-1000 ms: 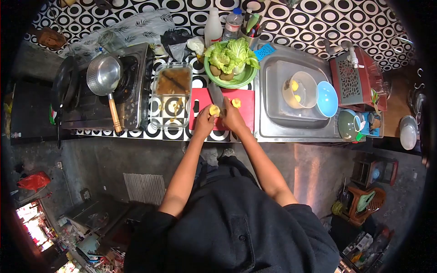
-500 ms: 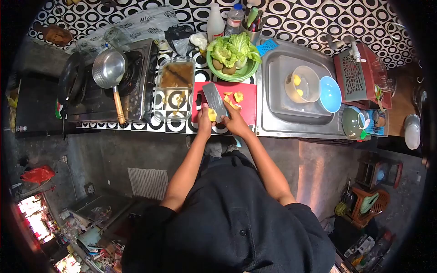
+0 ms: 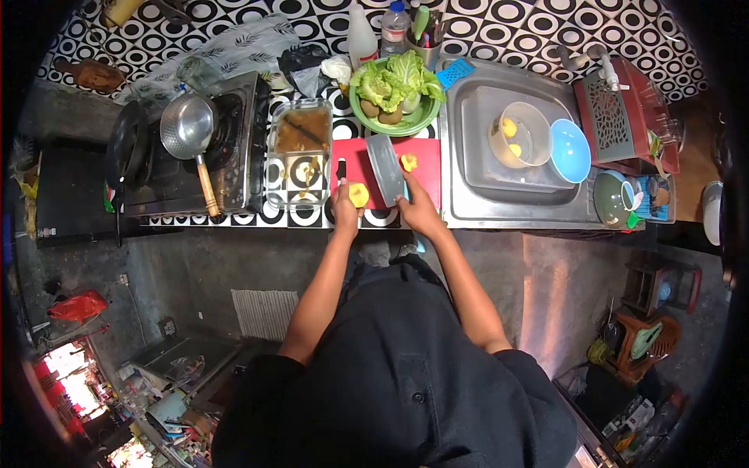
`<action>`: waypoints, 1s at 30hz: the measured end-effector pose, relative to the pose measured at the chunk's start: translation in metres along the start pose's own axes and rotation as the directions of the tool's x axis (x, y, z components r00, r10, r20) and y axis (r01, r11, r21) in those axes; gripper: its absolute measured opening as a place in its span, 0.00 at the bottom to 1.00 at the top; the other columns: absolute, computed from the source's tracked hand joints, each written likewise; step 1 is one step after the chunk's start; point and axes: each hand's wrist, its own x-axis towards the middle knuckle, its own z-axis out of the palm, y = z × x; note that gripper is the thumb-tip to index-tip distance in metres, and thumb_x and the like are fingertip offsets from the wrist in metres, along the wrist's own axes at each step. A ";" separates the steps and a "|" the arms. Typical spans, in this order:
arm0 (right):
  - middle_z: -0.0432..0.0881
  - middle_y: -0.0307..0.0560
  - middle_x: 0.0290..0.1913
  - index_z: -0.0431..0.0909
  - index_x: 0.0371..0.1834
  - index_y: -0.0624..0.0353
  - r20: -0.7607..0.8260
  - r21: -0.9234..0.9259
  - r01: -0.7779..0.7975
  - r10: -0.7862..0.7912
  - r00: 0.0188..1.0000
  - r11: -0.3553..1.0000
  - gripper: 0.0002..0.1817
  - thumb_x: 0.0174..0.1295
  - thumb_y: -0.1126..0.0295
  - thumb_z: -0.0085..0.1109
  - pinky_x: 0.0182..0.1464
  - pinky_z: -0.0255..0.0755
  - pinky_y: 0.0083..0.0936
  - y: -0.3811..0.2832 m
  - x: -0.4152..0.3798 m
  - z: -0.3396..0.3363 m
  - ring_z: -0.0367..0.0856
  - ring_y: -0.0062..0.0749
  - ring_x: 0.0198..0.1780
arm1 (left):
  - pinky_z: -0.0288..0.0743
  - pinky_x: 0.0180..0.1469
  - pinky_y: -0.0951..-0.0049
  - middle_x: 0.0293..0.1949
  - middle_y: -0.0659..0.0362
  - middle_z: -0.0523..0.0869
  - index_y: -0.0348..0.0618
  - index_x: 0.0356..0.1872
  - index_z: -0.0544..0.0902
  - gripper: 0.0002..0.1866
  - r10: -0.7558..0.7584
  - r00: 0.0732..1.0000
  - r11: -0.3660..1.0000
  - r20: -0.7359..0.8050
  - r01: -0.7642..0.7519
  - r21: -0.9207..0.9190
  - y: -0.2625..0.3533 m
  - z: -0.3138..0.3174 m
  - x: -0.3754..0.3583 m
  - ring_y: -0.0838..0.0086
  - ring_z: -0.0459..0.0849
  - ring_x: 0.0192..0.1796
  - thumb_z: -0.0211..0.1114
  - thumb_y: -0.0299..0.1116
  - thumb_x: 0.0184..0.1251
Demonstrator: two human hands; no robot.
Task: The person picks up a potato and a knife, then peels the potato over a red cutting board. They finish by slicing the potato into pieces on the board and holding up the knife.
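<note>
A person is standing at a patterned counter [image 3: 312, 218], both hands working over a red cutting board [image 3: 425, 160] kept close for cutting. The right hand [image 3: 416, 209] is gripping a cleaver [image 3: 385, 168], blade stretching away from it. Just left, the left hand [image 3: 346, 204] is pinching a yellow piece [image 3: 358, 194], possibly potato, steadying it beside the blade

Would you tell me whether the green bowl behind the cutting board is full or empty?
Full: the green bowl is heaped with leafy greens rising above its rim.
</note>
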 end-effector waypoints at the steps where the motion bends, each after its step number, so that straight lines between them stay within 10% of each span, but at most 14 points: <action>1: 0.74 0.73 0.67 0.60 0.76 0.66 -0.032 0.018 0.048 -0.047 0.998 0.999 0.33 0.65 0.78 0.55 0.69 0.67 0.42 0.008 0.001 0.002 0.76 0.60 0.68 | 0.66 0.20 0.76 0.28 0.58 0.82 0.40 0.47 0.78 0.26 -0.053 0.994 0.998 0.093 0.055 -0.013 -0.002 -0.007 0.002 0.74 0.79 0.24 0.44 0.54 0.83; 4: 0.76 0.67 0.65 0.61 0.77 0.64 0.125 0.239 -0.292 0.269 0.955 0.926 0.35 0.62 0.80 0.53 0.67 0.70 0.36 -0.013 -0.008 -0.012 0.78 0.49 0.66 | 0.76 0.29 0.71 0.36 0.55 0.84 0.39 0.53 0.77 0.25 -0.121 0.985 0.975 0.123 0.141 -0.171 -0.011 -0.014 0.020 0.70 0.83 0.32 0.44 0.53 0.83; 9: 0.79 0.56 0.55 0.60 0.78 0.62 0.072 0.104 -0.191 0.184 0.980 0.976 0.40 0.56 0.85 0.49 0.49 0.72 0.29 0.035 -0.016 -0.008 0.78 0.36 0.49 | 0.80 0.66 0.53 0.58 0.48 0.77 0.36 0.67 0.70 0.17 0.013 0.985 0.997 0.175 -0.001 -0.071 -0.009 -0.014 0.037 0.59 0.81 0.62 0.49 0.30 0.83; 12: 0.80 0.55 0.57 0.59 0.79 0.61 -0.026 0.016 -0.081 0.081 0.996 0.997 0.42 0.55 0.87 0.48 0.48 0.76 0.28 0.047 -0.021 0.007 0.81 0.35 0.49 | 0.81 0.65 0.58 0.57 0.49 0.78 0.38 0.68 0.70 0.17 0.116 0.991 0.977 0.072 -0.127 0.173 -0.010 -0.002 0.039 0.61 0.82 0.60 0.50 0.28 0.83; 16: 0.73 0.63 0.70 0.58 0.79 0.63 0.035 0.112 -0.214 0.212 0.977 0.970 0.41 0.57 0.86 0.49 0.63 0.72 0.28 0.029 -0.026 0.017 0.75 0.43 0.67 | 0.75 0.62 0.59 0.55 0.48 0.79 0.38 0.60 0.77 0.16 0.485 0.859 0.479 0.166 -0.419 0.771 0.011 0.012 0.016 0.53 0.80 0.57 0.59 0.24 0.74; 20: 0.74 0.73 0.67 0.58 0.78 0.66 0.053 0.136 -0.247 0.242 0.969 0.959 0.38 0.59 0.81 0.51 0.70 0.66 0.38 0.032 -0.032 0.025 0.73 0.56 0.70 | 0.72 0.62 0.58 0.51 0.47 0.80 0.38 0.59 0.80 0.18 0.576 0.736 0.199 0.355 -0.548 0.813 0.008 -0.004 0.020 0.53 0.78 0.55 0.64 0.24 0.69; 26: 0.75 0.74 0.66 0.58 0.78 0.63 0.069 0.128 -0.290 0.283 0.957 0.949 0.38 0.60 0.80 0.52 0.68 0.69 0.39 0.029 -0.040 0.019 0.77 0.57 0.68 | 0.74 0.58 0.53 0.46 0.44 0.81 0.42 0.60 0.82 0.20 0.306 0.905 0.446 0.297 -0.412 0.795 0.017 -0.022 0.029 0.46 0.80 0.52 0.66 0.25 0.66; 30: 0.80 0.67 0.61 0.56 0.80 0.61 0.114 0.179 -0.303 0.286 0.951 0.936 0.38 0.63 0.81 0.53 0.51 0.78 0.35 0.020 -0.040 0.012 0.86 0.43 0.47 | 0.76 0.56 0.50 0.51 0.39 0.84 0.43 0.62 0.80 0.20 0.202 0.949 0.425 0.242 -0.308 0.851 0.021 -0.019 0.018 0.44 0.83 0.54 0.65 0.29 0.69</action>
